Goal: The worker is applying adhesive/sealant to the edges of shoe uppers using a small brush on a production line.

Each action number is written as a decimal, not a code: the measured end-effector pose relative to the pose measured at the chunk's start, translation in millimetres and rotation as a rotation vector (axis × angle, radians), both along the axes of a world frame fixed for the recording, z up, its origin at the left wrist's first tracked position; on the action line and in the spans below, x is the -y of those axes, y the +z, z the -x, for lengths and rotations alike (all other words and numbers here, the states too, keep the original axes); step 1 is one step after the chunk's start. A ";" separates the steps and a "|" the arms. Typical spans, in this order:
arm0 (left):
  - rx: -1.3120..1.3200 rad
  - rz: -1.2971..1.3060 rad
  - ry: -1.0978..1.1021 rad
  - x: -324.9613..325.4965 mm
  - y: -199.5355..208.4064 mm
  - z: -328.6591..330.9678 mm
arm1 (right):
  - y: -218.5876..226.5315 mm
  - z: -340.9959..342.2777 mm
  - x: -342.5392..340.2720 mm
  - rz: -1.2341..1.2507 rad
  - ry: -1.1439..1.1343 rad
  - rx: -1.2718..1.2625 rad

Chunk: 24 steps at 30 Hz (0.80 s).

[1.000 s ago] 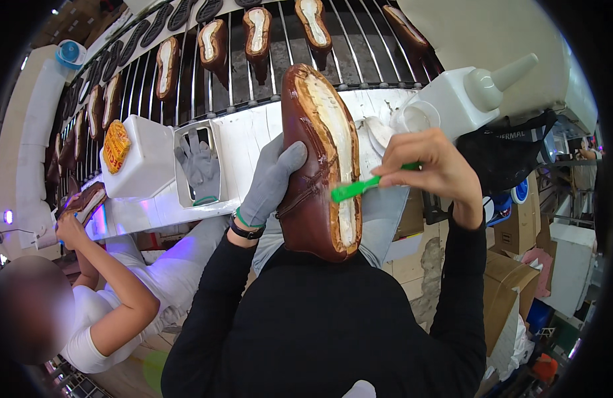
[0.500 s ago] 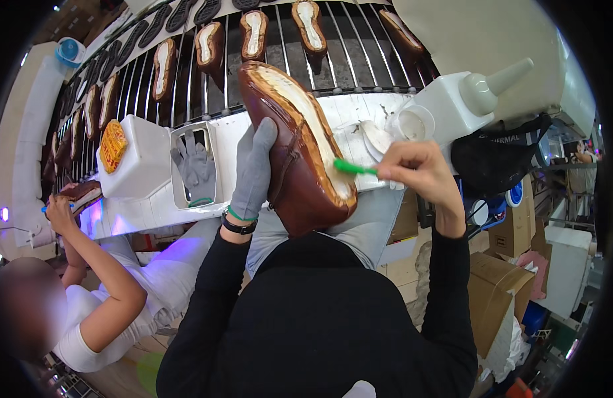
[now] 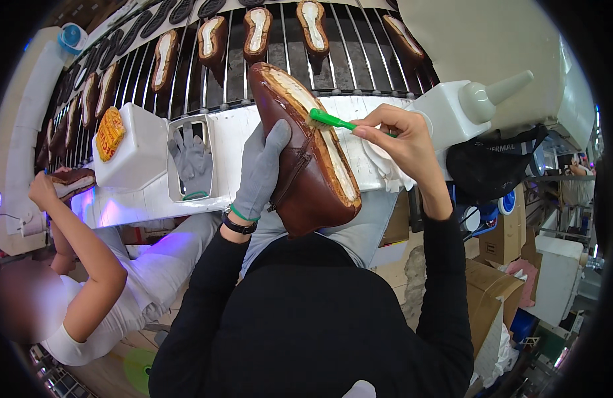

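A brown leather shoe upper (image 3: pixel 296 156) is held sole side up and tilted in front of me, its toe end pointing away. A pale strip runs along its underside inside a tan rim. My left hand (image 3: pixel 260 166), in a grey glove, grips the shoe by its left side. Between the fingertips of my bare right hand (image 3: pixel 399 136) is a green-handled brush (image 3: pixel 331 120). Its bristles touch the shoe's rim near the middle of the right edge.
Several similar shoes (image 3: pixel 257 33) lie on a metal-rod rack (image 3: pixel 349 53) beyond the white bench (image 3: pixel 236 132). A box of grey gloves (image 3: pixel 191 159) and a white container (image 3: pixel 130 149) stand left, a white bottle (image 3: pixel 446 109) right. At left, another person (image 3: pixel 94 278) handles a shoe.
My right hand has moved the brush up the shoe, from near the lower end to about its middle. The shoe has shifted slightly right, and the person at left has lowered their arms.
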State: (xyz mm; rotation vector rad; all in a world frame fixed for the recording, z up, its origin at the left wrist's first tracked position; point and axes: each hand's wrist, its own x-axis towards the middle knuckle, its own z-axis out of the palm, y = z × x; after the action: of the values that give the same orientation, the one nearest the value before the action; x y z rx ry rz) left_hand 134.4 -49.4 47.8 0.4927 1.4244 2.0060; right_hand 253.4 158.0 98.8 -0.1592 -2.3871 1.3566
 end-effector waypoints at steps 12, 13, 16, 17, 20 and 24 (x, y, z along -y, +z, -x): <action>0.038 0.091 -0.026 5.1 -1.3 4.5 | 20.9 -26.9 -9.9 0.107 0.328 0.348; 0.051 0.093 -0.035 5.2 -1.3 3.8 | 21.1 -27.9 -9.6 0.108 0.334 0.353; 0.078 0.138 -0.056 5.2 -1.7 4.8 | 24.7 -29.8 -8.8 0.094 0.399 0.294; 0.082 0.138 -0.053 5.1 -1.7 4.3 | 26.8 -30.4 -8.8 0.092 0.411 0.305; 0.134 0.121 -0.097 3.4 -1.9 3.2 | 27.5 -33.5 -10.3 0.106 0.437 0.326; 0.226 0.186 -0.197 1.7 -4.1 4.1 | 31.2 -33.2 -10.9 0.115 0.470 0.369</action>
State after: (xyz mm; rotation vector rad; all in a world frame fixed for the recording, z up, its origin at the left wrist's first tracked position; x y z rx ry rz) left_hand 130.3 -51.1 43.7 0.3018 1.3500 1.6961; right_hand 286.6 168.9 130.0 0.1449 -2.7688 1.8091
